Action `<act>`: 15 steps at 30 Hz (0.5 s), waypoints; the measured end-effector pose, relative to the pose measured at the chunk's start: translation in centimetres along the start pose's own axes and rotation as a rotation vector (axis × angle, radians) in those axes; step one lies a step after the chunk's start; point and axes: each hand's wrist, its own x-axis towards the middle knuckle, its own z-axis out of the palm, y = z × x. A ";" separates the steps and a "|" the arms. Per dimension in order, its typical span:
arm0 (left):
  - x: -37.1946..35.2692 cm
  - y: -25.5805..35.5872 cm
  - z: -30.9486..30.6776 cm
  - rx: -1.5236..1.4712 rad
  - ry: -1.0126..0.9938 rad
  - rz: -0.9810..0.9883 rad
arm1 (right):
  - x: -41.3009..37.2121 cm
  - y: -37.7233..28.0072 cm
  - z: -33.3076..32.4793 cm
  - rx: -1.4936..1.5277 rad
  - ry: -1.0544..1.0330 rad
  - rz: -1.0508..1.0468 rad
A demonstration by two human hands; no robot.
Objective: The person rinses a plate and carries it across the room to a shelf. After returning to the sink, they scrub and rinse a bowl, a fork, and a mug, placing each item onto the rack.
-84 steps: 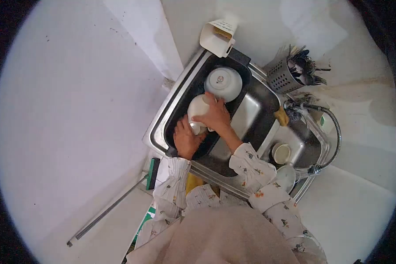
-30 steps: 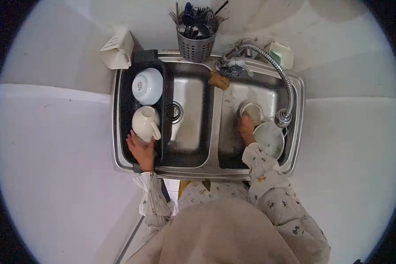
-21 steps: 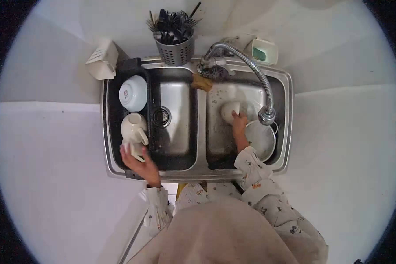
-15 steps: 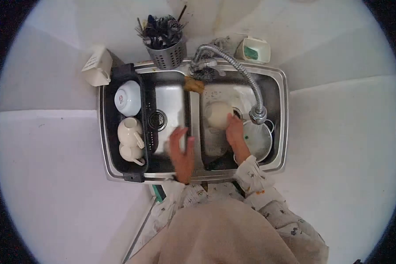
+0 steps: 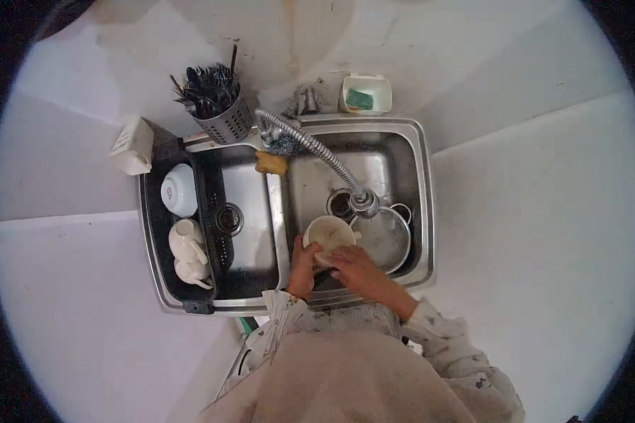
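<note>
Both my hands hold a cream cup (image 5: 329, 233) over the right basin of a steel double sink (image 5: 423, 211). My left hand (image 5: 304, 262) grips the cup's near left side, and my right hand (image 5: 360, 271) wraps its near right side. The cup's mouth faces up. The flexible tap hose (image 5: 317, 154) ends just above and right of the cup. A steel pan (image 5: 384, 240) lies in the basin beside the cup.
A black drying rack (image 5: 206, 204) in the left basin holds a white bowl (image 5: 179, 190) and two cream cups (image 5: 188, 252). A cutlery holder (image 5: 217, 113), a white box (image 5: 132, 145), a yellow sponge (image 5: 271, 163) and a soap tray (image 5: 365, 94) stand around the sink's far edge.
My left hand left the cups in the rack and crossed to the right basin. My right hand picked up the cup from the basin; both hands now hold it.
</note>
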 end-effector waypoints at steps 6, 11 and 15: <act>2.7 -2.7 -1.9 0.201 0.083 0.271 | 2.5 10.4 -13.6 0.165 -0.098 0.549; 1.6 -1.9 -0.5 0.128 0.099 0.452 | 18.4 19.2 -15.6 -0.234 0.323 0.283; -0.1 -0.8 0.9 0.133 0.239 0.384 | 25.1 25.7 -11.8 -0.358 0.203 0.084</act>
